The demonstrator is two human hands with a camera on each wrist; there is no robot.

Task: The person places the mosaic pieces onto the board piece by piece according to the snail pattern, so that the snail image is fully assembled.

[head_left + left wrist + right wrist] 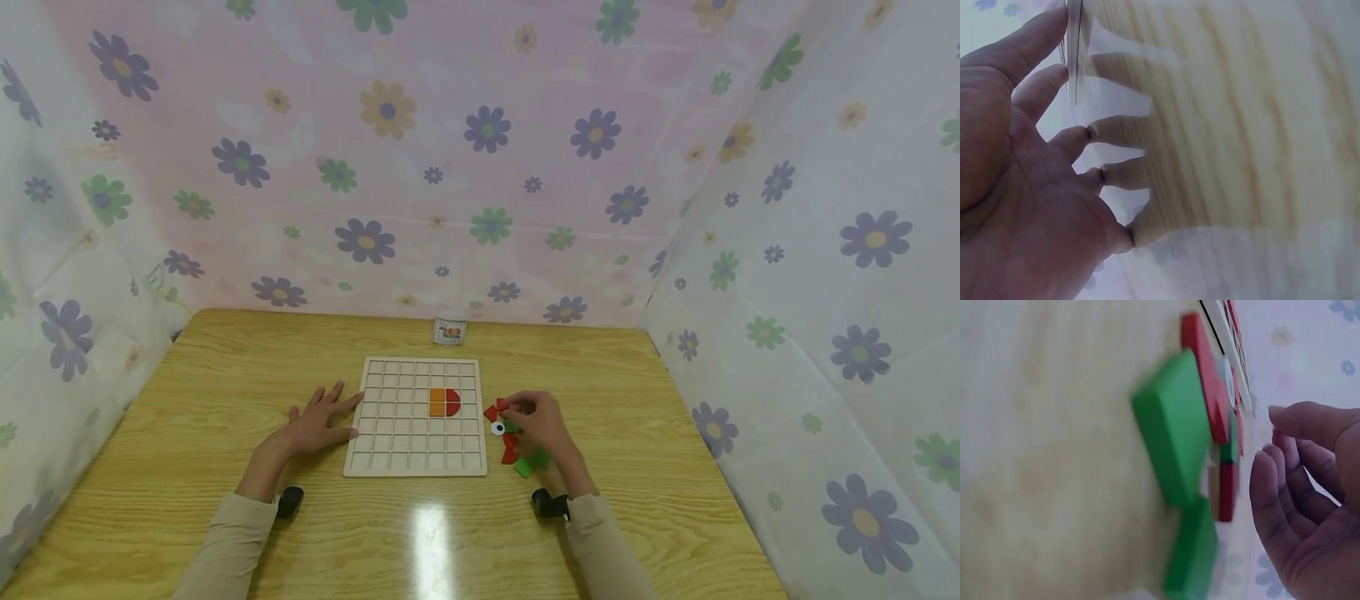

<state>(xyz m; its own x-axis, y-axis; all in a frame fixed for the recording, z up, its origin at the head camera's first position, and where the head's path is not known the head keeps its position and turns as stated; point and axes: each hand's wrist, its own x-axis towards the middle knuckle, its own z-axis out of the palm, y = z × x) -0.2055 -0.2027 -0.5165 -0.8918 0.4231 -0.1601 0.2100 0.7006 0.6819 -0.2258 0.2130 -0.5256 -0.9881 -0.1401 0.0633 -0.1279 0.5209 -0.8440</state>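
A pale wooden grid board [389,417] lies on the table. Two orange squares [437,408] and two red quarter-round pieces [453,397] sit side by side in its cells, right of centre. My left hand [318,423] rests with fingers spread, thumb and index finger touching the board's left edge. To the right of the board, my right hand [542,423] pinches a small red piece [1277,436], mostly hidden by the fingertips. Below that hand is a loose group of red pieces [510,456], green pieces [1175,428] and a white disc with a dark centre [498,428].
A small picture card [449,332] lies behind the board near the table's back edge. Flowered cloth [487,167] hangs around the back and sides. Wood-grain table surface [622,400] extends right of the loose pieces. Each wrist wears a black camera.
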